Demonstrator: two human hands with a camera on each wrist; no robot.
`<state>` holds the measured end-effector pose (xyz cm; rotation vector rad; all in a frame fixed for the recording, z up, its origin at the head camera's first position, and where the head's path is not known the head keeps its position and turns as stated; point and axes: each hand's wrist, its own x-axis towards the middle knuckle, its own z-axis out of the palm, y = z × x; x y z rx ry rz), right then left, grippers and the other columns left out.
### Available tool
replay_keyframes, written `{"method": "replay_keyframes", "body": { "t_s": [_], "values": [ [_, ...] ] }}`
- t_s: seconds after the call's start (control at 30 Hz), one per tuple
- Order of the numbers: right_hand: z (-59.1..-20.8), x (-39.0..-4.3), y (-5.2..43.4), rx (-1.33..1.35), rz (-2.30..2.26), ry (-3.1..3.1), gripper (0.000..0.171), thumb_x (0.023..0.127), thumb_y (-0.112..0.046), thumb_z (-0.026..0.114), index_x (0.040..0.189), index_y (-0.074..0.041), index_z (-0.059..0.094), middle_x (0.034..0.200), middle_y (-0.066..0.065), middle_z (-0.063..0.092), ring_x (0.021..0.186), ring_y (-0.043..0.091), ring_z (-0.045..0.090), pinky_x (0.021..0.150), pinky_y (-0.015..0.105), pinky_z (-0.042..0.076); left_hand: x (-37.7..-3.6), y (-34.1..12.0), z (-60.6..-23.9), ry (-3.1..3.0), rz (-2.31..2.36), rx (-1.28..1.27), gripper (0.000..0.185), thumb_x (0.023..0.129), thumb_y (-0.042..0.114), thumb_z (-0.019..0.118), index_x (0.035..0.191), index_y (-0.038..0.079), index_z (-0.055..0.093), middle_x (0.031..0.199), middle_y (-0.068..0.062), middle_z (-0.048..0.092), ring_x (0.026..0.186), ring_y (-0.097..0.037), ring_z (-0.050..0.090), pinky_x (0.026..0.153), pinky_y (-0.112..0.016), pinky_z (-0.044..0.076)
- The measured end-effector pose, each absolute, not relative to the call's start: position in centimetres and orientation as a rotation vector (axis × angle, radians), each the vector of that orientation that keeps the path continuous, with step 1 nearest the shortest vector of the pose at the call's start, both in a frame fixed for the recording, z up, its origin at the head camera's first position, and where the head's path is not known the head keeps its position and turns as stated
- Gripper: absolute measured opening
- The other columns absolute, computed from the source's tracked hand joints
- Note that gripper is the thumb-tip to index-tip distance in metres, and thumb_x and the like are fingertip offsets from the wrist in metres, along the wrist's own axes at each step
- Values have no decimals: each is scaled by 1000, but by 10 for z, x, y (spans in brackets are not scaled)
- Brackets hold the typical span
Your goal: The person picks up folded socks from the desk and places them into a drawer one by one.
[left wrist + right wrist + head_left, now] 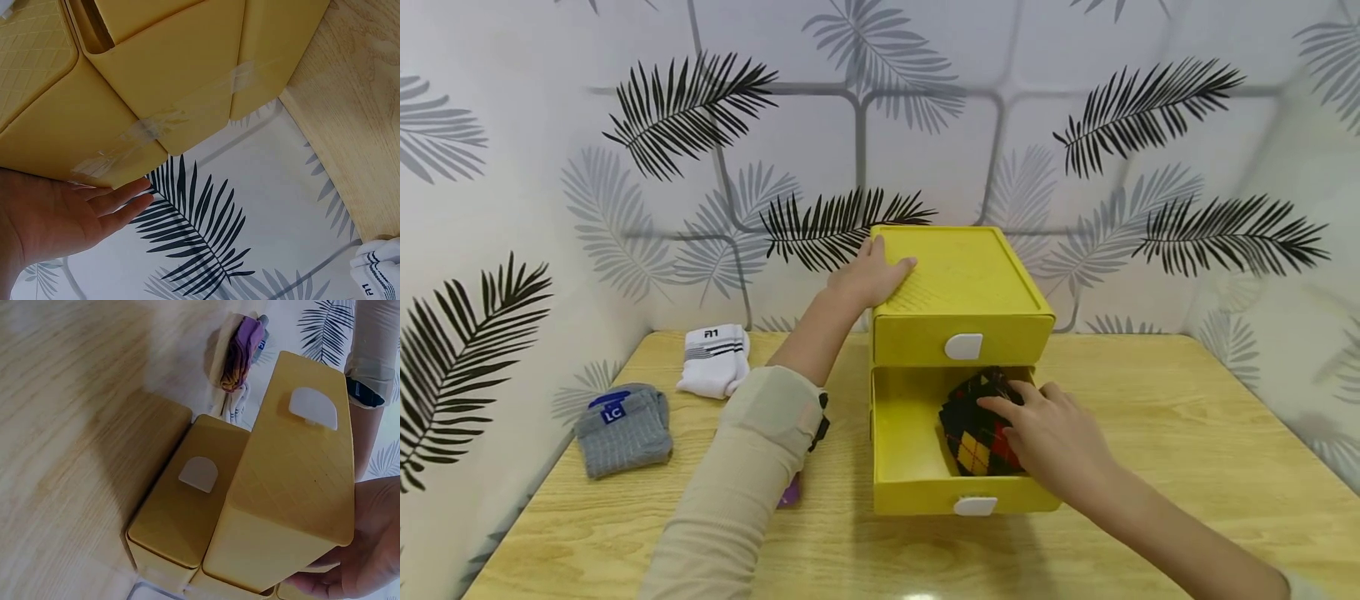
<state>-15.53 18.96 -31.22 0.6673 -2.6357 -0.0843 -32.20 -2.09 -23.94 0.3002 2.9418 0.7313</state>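
Note:
A yellow drawer box [962, 267] stands on the table, its middle drawer [906, 433] pulled out. Folded argyle socks [973, 437], black with red and yellow diamonds, lie in that drawer's right side. Over them is my right hand [1060, 442], fingers reaching inside and touching the socks; in the right wrist view the drawer front partly hides this hand [375, 544]. My left hand [865, 275] rests on the box's upper left edge, thumb on top. In the left wrist view its extended fingers [122, 203] lie along the taped side.
Grey folded socks [625, 433] and white striped socks [715, 360] lie on the table's left. Purple socks [244, 350] are beside the box, mostly behind my left sleeve in the head view. A closed lower drawer [187, 506] sits beneath the pulled-out one. Patterned wall stands behind.

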Motion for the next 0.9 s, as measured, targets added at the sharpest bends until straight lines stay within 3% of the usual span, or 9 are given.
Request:
{"method": "replay_keyframes", "body": {
  "t_s": [0.3,0.57,0.77,0.9],
  "values": [
    [-311,-163,197,762,-101,-2717,36,74,-17,75,109,-18,70,95,11,65,67,22,48,55,29,38,-320,-22,-239,2922,724,286,75,94,58,24,149,14,-3,153,-4,-4,135,-30,19,103,-47,23],
    [-294,-167,208,736,225,-2762,29,78,-14,73,107,-13,70,101,13,63,85,33,56,72,46,47,-320,-20,-240,2919,720,295,75,94,58,24,149,14,-4,153,-5,-3,134,-30,20,100,-47,27],
    [-250,-180,224,636,624,-2583,18,89,-13,61,105,-7,69,95,9,66,72,19,55,60,30,45,-322,-20,-240,2934,713,307,75,94,58,25,149,13,-2,153,-5,-3,135,-30,19,100,-47,27],
    [-230,-210,229,518,723,-2494,26,95,-21,53,111,-4,65,101,13,65,78,23,56,67,32,46,-322,-21,-239,2934,707,308,75,94,58,25,149,13,-2,153,-6,-3,135,-30,18,101,-48,26]
  ]
}}
